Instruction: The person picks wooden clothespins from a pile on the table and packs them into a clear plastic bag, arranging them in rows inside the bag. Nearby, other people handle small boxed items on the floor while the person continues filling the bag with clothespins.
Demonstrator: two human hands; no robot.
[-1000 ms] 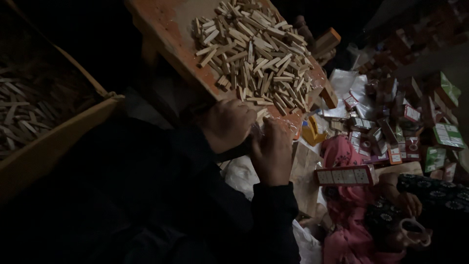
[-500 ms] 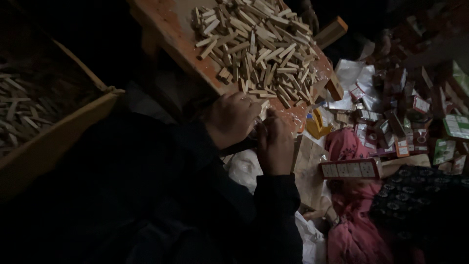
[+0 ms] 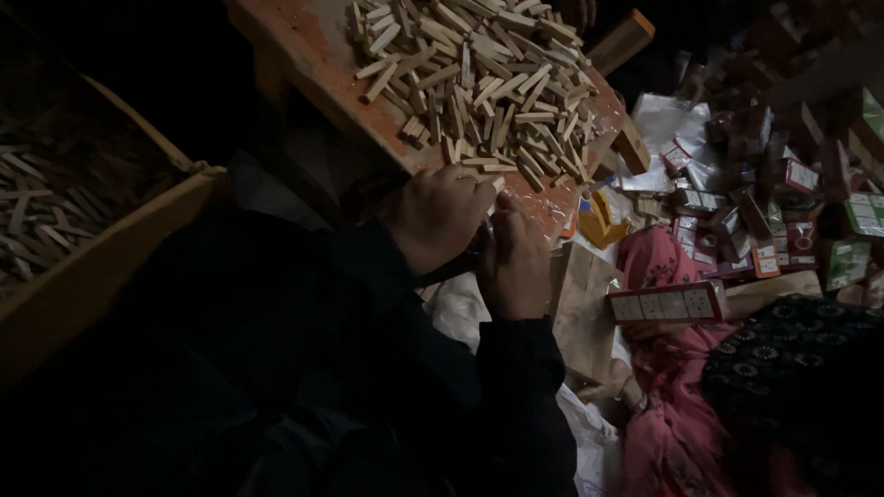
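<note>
A heap of short pale wooden sticks (image 3: 479, 87) lies on an orange-red wooden board (image 3: 313, 55). Both my hands are at the board's near edge, pressed close together, in dark sleeves. My left hand (image 3: 440, 216) is curled, its fingertips touching the edge of the heap. My right hand (image 3: 514, 267) is closed just below it, thumb towards the left hand. A few pale stick ends show between the two hands; the rest of what they grip is hidden by the fingers.
A wooden crate (image 3: 110, 253) on the left holds more sticks. A yellow tape dispenser (image 3: 600, 221), a wooden block (image 3: 622, 41), many small cartons (image 3: 769, 207) and a flat red-and-white pack (image 3: 668, 304) lie on the right. Pink cloth (image 3: 668, 414) and dark patterned cloth (image 3: 796, 368) lie below.
My hands stay together at the board's edge with only small finger movement. The view has shifted, and another person's hand at the lower right is out of sight now.
</note>
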